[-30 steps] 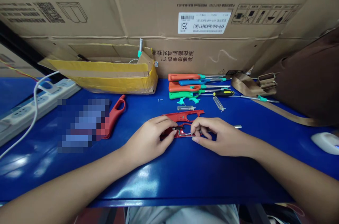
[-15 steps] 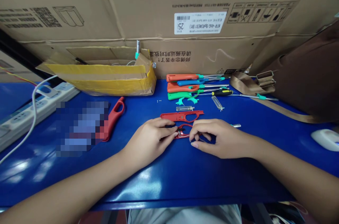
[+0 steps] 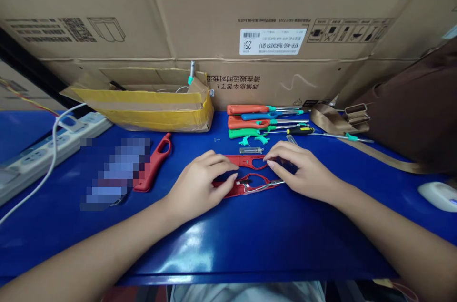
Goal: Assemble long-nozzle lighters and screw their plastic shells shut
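Two red halves of a long-nosed lighter casing lie between my hands. The nearer half [image 3: 233, 191] holds wires, a small black part and a metal tube [image 3: 274, 183] pointing right. My left hand [image 3: 200, 185] hovers over its left end, thumb and forefinger apart. My right hand [image 3: 303, 166] is closed at the right end of the farther, bare half [image 3: 246, 161], thumb and forefinger pinching its tip. Just behind lie a clear fuel tank [image 3: 251, 150] and turquoise plastic pieces [image 3: 262, 140]. A second clear tank [image 3: 292, 139] is partly hidden by my right hand.
Several lighters [image 3: 248, 122] and a yellow-black screwdriver [image 3: 300, 131] lie at the back. A taped cardboard box [image 3: 153, 109] stands back left. Left are a red casing [image 3: 157, 164], a pixelated patch and a power strip [image 3: 57, 145]. A white mouse [image 3: 437, 196] and brown bag [image 3: 410, 112] are right.
My right hand has moved from the nearer casing half up to the tip of the farther one. My left thumb and forefinger have parted, leaving the nearer half more exposed. The view has tilted upward.
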Demonstrator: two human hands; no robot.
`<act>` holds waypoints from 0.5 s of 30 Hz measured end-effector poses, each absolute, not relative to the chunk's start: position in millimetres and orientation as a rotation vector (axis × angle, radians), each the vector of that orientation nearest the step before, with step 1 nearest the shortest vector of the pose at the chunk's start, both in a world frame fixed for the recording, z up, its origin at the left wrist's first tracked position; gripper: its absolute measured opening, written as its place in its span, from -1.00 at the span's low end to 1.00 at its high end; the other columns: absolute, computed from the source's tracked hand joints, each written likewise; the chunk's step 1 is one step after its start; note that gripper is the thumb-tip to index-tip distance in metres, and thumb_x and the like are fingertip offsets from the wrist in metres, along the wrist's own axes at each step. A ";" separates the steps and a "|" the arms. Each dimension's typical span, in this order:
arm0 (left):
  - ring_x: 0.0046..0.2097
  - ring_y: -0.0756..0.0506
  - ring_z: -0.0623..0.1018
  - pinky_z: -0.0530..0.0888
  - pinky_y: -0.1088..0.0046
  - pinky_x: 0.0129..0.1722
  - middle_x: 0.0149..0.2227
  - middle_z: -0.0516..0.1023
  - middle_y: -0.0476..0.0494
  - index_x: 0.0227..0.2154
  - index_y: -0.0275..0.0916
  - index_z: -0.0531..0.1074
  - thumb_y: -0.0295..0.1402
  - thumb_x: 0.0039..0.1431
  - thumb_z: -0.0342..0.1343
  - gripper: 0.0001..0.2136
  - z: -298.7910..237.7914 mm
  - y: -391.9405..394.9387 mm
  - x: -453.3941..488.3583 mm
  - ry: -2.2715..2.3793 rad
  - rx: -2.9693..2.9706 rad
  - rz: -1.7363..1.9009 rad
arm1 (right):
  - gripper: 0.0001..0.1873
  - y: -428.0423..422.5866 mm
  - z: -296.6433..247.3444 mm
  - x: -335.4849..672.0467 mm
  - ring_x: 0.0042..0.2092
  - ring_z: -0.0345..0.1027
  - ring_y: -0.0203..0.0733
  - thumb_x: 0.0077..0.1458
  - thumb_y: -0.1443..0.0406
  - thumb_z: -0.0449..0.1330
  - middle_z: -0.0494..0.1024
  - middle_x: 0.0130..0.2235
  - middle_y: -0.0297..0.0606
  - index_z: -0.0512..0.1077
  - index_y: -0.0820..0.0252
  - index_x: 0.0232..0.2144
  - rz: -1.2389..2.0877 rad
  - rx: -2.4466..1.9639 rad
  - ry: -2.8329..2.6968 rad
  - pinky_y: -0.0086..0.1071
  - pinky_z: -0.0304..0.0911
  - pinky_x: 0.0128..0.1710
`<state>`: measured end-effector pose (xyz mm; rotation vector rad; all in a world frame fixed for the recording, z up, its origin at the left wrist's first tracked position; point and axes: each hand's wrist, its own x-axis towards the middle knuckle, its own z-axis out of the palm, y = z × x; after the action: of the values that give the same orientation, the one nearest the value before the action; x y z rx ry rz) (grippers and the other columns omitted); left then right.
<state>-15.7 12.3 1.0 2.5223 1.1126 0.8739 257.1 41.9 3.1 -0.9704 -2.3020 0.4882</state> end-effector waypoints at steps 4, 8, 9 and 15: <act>-0.18 -0.13 0.57 0.46 0.26 -0.11 -0.18 0.66 -0.14 -0.16 -0.22 0.59 -0.40 0.32 0.16 -0.87 0.0 12.7 -15.2 1.089 2.498 0.845 | -0.85 46.9 -0.9 260.0 -0.03 0.36 -0.06 0.31 0.34 0.13 0.51 -0.09 -0.17 0.46 0.13 -0.10 0.295 -1.047 -2.389 -0.13 0.31 0.04; -0.17 -0.13 0.56 0.45 0.27 -0.10 -0.17 0.66 -0.12 -0.11 -0.20 0.58 -0.38 0.32 0.16 -0.84 -0.7 9.9 -12.9 1.031 2.491 0.795 | -0.78 52.9 -4.1 268.0 0.02 0.35 0.06 0.26 0.33 0.13 0.48 -0.03 -0.11 0.44 0.13 -0.06 0.071 -1.265 -2.366 0.01 0.33 0.06; -0.17 -0.13 0.55 0.45 0.27 -0.11 -0.17 0.65 -0.13 -0.10 -0.19 0.58 -0.37 0.33 0.16 -0.84 -0.7 9.1 -12.4 1.023 2.490 0.783 | -0.76 55.6 -4.6 272.2 0.03 0.35 0.10 0.24 0.33 0.13 0.48 -0.02 -0.08 0.44 0.14 -0.05 0.012 -1.327 -2.341 0.04 0.33 0.05; -0.15 -0.12 0.54 0.45 0.27 -0.12 -0.15 0.63 -0.12 -0.08 -0.17 0.57 -0.41 0.33 0.13 -0.83 -0.2 5.4 -11.7 0.979 2.503 0.751 | -0.63 76.8 -6.8 305.0 0.14 0.27 0.36 0.14 0.30 0.12 0.44 -0.03 0.09 0.44 0.19 0.01 -0.217 -1.627 -2.218 0.24 0.28 0.08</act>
<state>-11.7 5.4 -0.2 2.5025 0.9793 0.7506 305.0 76.8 -6.8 -1.6272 -2.2179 -0.2172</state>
